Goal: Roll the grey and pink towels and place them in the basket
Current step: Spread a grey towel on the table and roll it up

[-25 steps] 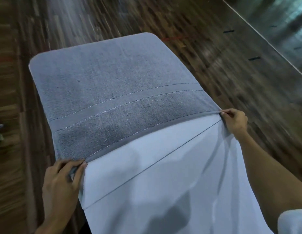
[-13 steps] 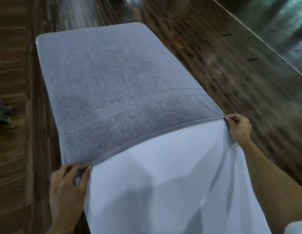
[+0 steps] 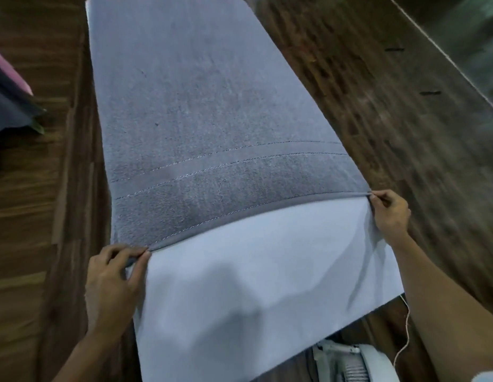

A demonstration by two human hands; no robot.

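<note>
Grey towel held at both near corners over a pale cloth on the wooden floor

The grey towel (image 3: 212,119) is spread flat, its hemmed near edge lying across the pale blue cloth (image 3: 253,299) beneath it. The towel's near left corner is pinched by the left hand (image 3: 115,274), thumb and fingers curled tight on the hem. Its near right corner is pinched by the right hand (image 3: 390,213), fingertips closed on the edge. Left of the towel, a dark and pink folded item (image 3: 8,89) is seen on the wooden floor (image 3: 377,119). Near the cloth's lower edge, a white slatted object (image 3: 350,365) is partly visible; what it is cannot be told
</note>
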